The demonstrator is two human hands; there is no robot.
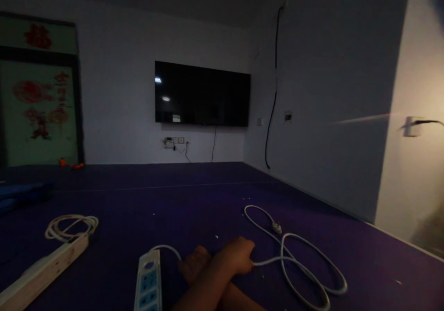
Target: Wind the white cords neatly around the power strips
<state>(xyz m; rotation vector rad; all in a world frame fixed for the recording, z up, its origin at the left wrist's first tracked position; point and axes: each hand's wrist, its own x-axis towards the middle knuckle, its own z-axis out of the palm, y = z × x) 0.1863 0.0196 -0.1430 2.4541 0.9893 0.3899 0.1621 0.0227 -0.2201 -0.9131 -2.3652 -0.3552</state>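
Note:
My forearms cross low in the middle of the head view, the left one on top. My left hand [240,254] reaches to the right side and is closed around a pale power cord [267,261]. Partly behind the left forearm, my right hand [194,262] is closed on the same cord at the left side. From there the cord arcs to a white power strip [150,274] with blue socket faces. Past my left hand, it lies in loose loops ending in a plug [276,228]. The stretch between the hands is hidden.
A second white power strip [48,269] with a coiled cord [71,228] lies at left on the purple surface [166,209]. Small white scraps dot that surface. Blue fabric [21,195] lies far left. A television [203,96] hangs on the back wall; a wall borders the right.

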